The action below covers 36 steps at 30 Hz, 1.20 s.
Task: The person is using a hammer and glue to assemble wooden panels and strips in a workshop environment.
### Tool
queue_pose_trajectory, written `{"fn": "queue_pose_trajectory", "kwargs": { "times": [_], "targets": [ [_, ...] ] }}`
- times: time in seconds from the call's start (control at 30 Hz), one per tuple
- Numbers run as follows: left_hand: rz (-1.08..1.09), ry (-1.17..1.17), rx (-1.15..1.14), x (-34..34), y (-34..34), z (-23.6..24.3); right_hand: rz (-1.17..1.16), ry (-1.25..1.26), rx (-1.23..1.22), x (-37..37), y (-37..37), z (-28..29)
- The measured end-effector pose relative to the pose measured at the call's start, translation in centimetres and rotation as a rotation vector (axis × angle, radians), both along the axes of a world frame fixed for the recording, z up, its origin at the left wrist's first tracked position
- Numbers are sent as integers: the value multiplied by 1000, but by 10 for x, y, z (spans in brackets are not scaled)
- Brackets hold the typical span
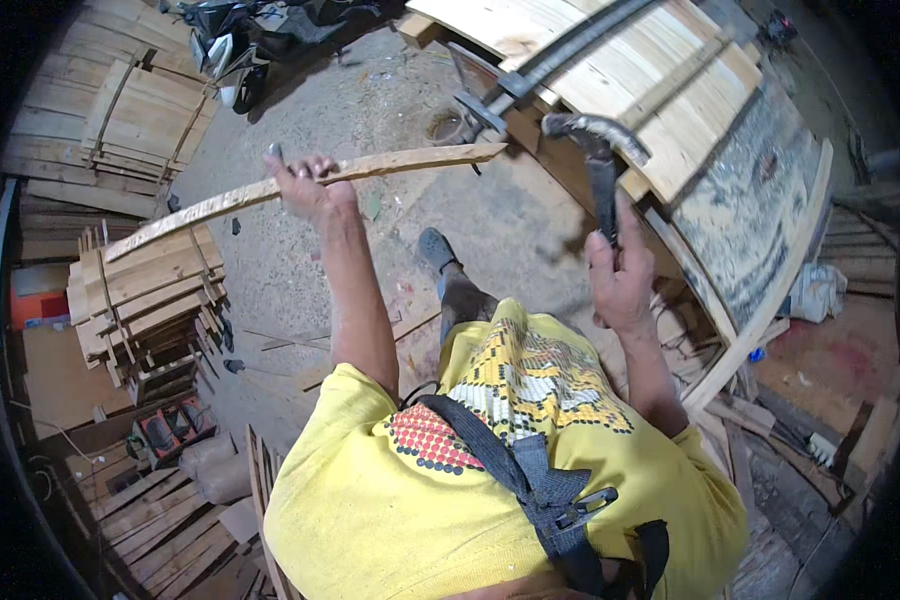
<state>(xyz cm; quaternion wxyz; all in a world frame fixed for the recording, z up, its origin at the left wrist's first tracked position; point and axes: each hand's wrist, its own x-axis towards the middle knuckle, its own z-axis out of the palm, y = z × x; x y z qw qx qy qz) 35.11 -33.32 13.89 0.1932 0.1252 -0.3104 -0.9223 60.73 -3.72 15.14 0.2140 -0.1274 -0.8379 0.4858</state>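
Note:
My left hand (315,190) is closed around a long, narrow wooden strip (410,162), held off the floor and slanting up to the right, with a pointed right end. In my right hand (625,275) is a hammer (601,180), gripped by the lower part of its dark handle, head uppermost. The hammer's head is beside the edge of a pale wooden panel (660,85) on the workbench; I cannot tell whether it touches. A long metal bar clamp (580,48) lies across that panel.
A speckled board (745,195) forms part of the bench at the right, edged by a long batten (760,350). Stacked wooden slats (150,290) stand at the left. A motorcycle (240,45) is parked at the far left. Concrete floor (370,90) lies between, with scraps on it.

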Motion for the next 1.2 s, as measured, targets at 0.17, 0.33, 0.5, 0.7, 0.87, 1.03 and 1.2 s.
{"fn": "queue_pose_trajectory", "kwargs": {
  "times": [0.17, 0.33, 0.5, 0.7, 0.87, 1.03, 1.2],
  "targets": [
    [213, -135, 7, -98, -73, -11, 106, -79, -32, -95, -48, -26],
    [234, -154, 113, -226, -102, -30, 104, -186, -62, -205, -93, -3],
    [76, -171, 164, -347, -65, -46, -15, -282, -23, -275, -111, 7],
    [-126, -181, 154, -474, 1, -78, -177, -292, -94, -328, -116, -4],
    [-180, -142, 78, -536, 32, -97, -157, -114, 55, -385, -98, -28],
    [-285, -277, 35, -572, 38, -115, -169, -297, 30, -451, -90, -8],
    [-317, -364, -36, -593, 49, -117, -281, -101, 246, -506, -110, -54]
  ]
}}
